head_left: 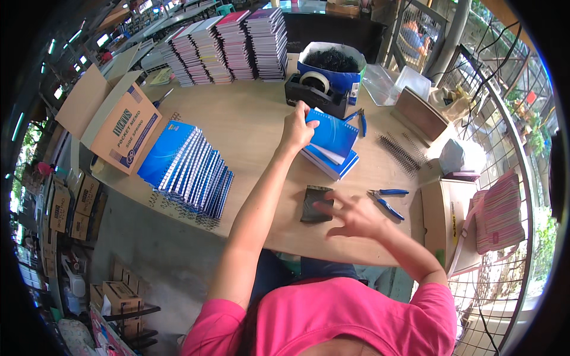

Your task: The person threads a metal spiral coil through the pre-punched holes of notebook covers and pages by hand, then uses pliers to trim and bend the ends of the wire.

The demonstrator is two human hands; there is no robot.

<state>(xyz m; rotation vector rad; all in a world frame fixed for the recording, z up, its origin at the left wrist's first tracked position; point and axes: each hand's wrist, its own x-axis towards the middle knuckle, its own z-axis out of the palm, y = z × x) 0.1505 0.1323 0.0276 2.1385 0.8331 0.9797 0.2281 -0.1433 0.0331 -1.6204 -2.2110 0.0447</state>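
Note:
My left hand reaches across the wooden table and grips the upper left corner of the top blue notebook, lifting its cover off a small stack of blue notebooks. My right hand hovers low over the table with fingers spread, its fingertips at a small dark pad. Blue-handled pliers lie just right of that hand.
A fanned row of blue spiral notebooks lies at left beside an open cardboard box. Stacks of notebooks line the far edge. A tape dispenser, a blue tub of black coils, loose black spirals and a carton sit right.

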